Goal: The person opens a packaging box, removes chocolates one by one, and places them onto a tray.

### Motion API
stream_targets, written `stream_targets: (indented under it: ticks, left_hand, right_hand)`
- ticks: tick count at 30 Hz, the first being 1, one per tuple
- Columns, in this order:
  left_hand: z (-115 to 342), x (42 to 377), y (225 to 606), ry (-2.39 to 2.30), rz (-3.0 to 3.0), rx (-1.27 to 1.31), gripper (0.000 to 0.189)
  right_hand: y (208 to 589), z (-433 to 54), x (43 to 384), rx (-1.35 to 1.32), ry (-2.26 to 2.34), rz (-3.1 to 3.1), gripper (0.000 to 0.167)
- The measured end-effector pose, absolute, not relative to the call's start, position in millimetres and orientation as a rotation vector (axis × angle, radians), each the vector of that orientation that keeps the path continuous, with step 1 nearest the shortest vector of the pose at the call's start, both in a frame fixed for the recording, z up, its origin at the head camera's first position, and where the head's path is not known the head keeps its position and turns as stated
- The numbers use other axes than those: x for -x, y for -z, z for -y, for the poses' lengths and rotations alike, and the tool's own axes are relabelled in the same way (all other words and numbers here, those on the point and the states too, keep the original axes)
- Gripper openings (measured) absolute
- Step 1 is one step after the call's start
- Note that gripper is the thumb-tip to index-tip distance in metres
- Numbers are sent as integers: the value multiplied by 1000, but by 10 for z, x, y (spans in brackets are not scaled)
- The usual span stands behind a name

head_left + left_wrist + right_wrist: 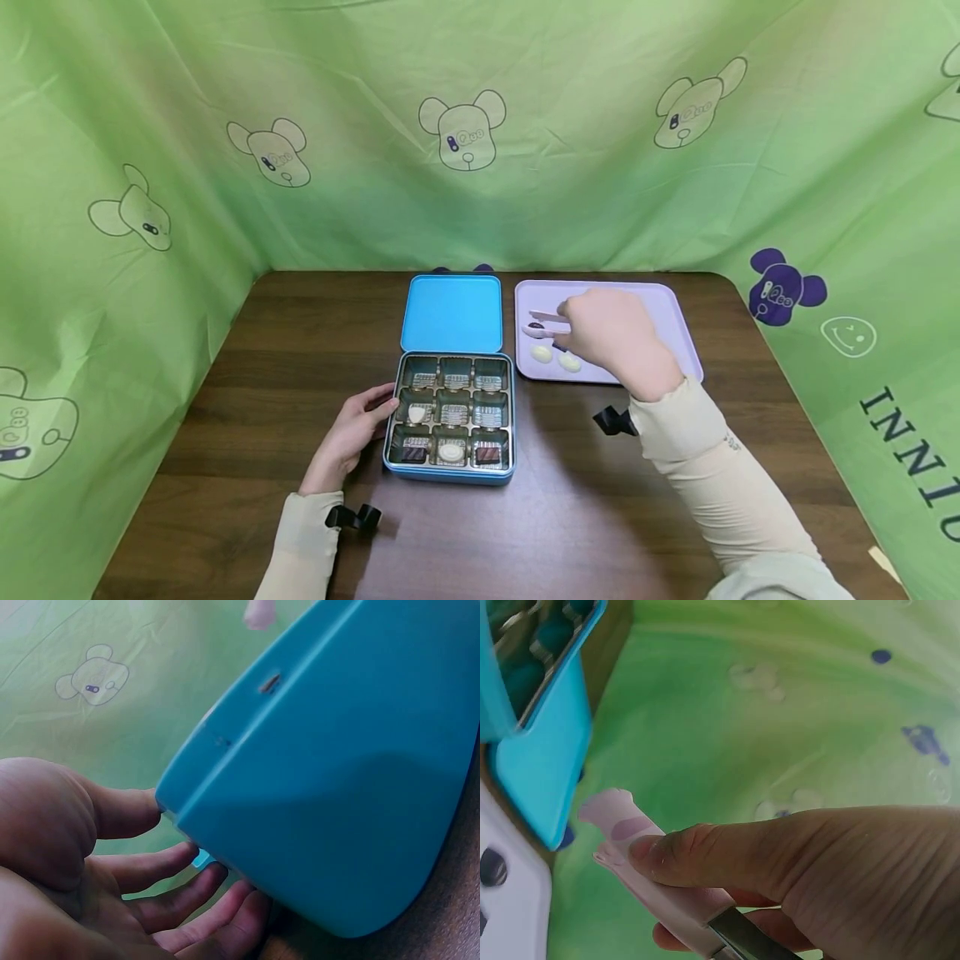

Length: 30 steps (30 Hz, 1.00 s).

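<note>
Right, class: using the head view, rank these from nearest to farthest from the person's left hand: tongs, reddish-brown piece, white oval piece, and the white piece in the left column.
1. White piece: middle-left compartment.
2. White oval piece: front-middle compartment.
3. Reddish-brown piece: front-right compartment.
4. Tongs: far right, over the tray, in the right hand.

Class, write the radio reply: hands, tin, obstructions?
Left hand holds blue tin; right hand grips pink tongs over lilac tray. Tin: four pieces inside. Right hand hides part of tray.

Printed green fabric (360,200) backs a brown table (300,342).
</note>
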State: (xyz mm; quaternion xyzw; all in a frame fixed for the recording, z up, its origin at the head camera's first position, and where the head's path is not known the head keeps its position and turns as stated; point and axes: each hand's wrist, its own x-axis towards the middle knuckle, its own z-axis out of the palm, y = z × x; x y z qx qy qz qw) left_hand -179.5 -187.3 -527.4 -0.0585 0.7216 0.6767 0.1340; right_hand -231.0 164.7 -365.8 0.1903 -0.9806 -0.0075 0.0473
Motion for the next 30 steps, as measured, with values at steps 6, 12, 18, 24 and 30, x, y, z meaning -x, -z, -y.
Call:
stream_targets:
  ticks: [6, 12, 18, 24, 30]
  left_hand:
    - [1877, 1784, 5280, -1962, -2088, 165, 44]
    - [1873, 1778, 5270, -1962, -2086, 163, 44]
    - [1883, 1769, 5249, -1943, -2093, 146, 46]
    - [1887, 1767, 5246, -1939, -2096, 145, 46]
    - [1872, 1780, 5263, -1938, -2103, 167, 45]
  right_hand:
    - [3580, -1379, 2212, -676, 27, 2924, 14]
    - [3567, -1140, 2129, -742, 47, 2877, 20]
    - [3591, -951, 2082, -800, 77, 2909, 19]
    - [3625, -797, 2038, -861, 64, 2934, 18]
    - [3675, -665, 2003, -925, 75, 2934, 16]
